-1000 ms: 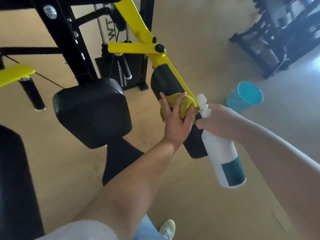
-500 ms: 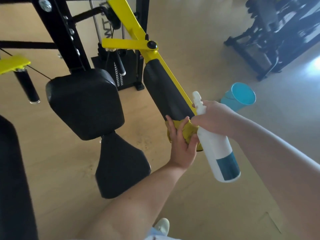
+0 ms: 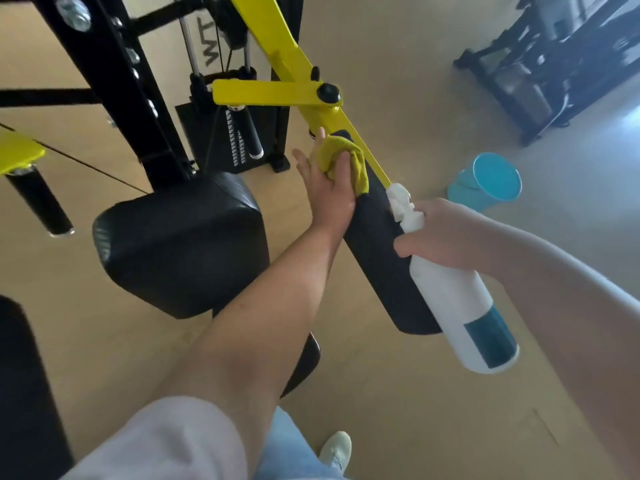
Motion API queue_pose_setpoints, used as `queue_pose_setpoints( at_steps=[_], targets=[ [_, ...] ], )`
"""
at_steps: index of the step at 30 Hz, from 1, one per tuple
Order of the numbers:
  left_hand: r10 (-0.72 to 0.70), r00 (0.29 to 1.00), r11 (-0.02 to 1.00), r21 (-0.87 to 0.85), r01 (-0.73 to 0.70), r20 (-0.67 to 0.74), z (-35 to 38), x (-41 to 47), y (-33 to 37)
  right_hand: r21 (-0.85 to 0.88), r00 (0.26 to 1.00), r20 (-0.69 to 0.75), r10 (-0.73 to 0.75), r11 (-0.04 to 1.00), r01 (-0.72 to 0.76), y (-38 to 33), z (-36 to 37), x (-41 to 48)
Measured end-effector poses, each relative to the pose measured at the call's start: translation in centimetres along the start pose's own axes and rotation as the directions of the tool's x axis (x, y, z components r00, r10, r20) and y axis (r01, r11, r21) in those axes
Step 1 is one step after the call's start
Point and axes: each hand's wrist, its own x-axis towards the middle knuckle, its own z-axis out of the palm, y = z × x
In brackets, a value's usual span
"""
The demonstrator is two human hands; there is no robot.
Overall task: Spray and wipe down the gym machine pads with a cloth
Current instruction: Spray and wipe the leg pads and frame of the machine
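A long black arm pad [image 3: 379,258] runs along a yellow lever arm [image 3: 277,39] of the gym machine. My left hand [image 3: 330,188] presses a yellow-green cloth [image 3: 341,155] against the pad's upper end, fingers spread over the cloth. My right hand [image 3: 441,237] grips the neck of a white spray bottle [image 3: 457,306] with a teal label, held just right of the pad, nozzle pointing up along it. A larger black square pad [image 3: 183,244] sits to the left, apart from both hands.
A black machine frame [image 3: 114,74] and weight stack [image 3: 239,136] stand behind the pads. A teal bucket [image 3: 488,181] sits on the wooden floor to the right. Another dark machine [image 3: 554,64] fills the far right corner. A black seat edge [image 3: 20,375] is at the left.
My left hand slid the cloth down to the pad's lower end, then back up to its top end. The right hand kept holding the bottle beside the pad.
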Motion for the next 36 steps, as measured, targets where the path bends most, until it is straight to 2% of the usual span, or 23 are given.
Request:
queue_pose_setpoints(
  at_steps=[5, 11, 15, 18, 20, 23, 26, 30, 32, 36],
  targets=[
    [-0.013, 1.000, 0.999, -0.053, 0.012, -0.010, -0.2, 0.2, 0.1, 0.013, 1.000, -0.005, -0.031, 0.999, 0.031, 0.1, 0.6, -0.2],
    [-0.049, 0.999, 0.998, -0.026, 0.049, -0.011, 0.9, -5.0, -1.7, -0.036, 0.997, -0.020, -0.070, 0.997, 0.069, 0.0, 1.3, -0.7],
    [-0.108, 0.989, 0.987, -0.109, 0.118, 0.099, 1.9, -12.6, -3.2, -0.040, 0.996, -0.023, -0.090, 0.995, 0.089, -0.1, 1.2, -1.2],
    [-0.153, 0.976, 0.984, -0.069, 0.165, 0.156, 2.2, -15.5, -4.8, -0.029, 0.995, -0.028, -0.098, 0.995, 0.097, -0.5, 1.3, -1.5],
    [-0.182, 0.970, 0.978, -0.075, 0.196, 0.159, 2.1, -13.9, -5.0, -0.032, 0.991, -0.056, -0.118, 0.993, 0.116, -0.6, 1.6, -1.6],
    [-0.261, 0.963, 0.961, -0.080, 0.266, 0.068, 1.3, -9.1, -4.2, -0.068, 0.984, -0.097, -0.150, 0.987, 0.143, -0.7, 2.0, -1.5],
    [-0.362, 0.931, 0.927, -0.116, 0.356, -0.040, 0.4, -3.4, -3.9, -0.027, 0.986, -0.102, -0.129, 0.992, 0.127, -0.5, 2.2, -1.2],
    [-0.355, 0.931, 0.930, -0.132, 0.343, -0.082, 0.1, -2.2, -3.6, -0.012, 0.984, -0.116, -0.132, 0.991, 0.132, -0.6, 2.5, -1.4],
    [-0.384, 0.922, 0.912, -0.175, 0.370, -0.054, 0.7, -4.3, -3.6, -0.040, 0.981, -0.128, -0.149, 0.989, 0.145, -0.9, 2.6, -1.5],
    [-0.455, 0.883, 0.866, -0.176, 0.469, 0.112, 1.4, -9.7, -6.1, -0.059, 0.977, -0.147, -0.156, 0.987, 0.149, -1.2, 2.5, -1.3]
  ],
)
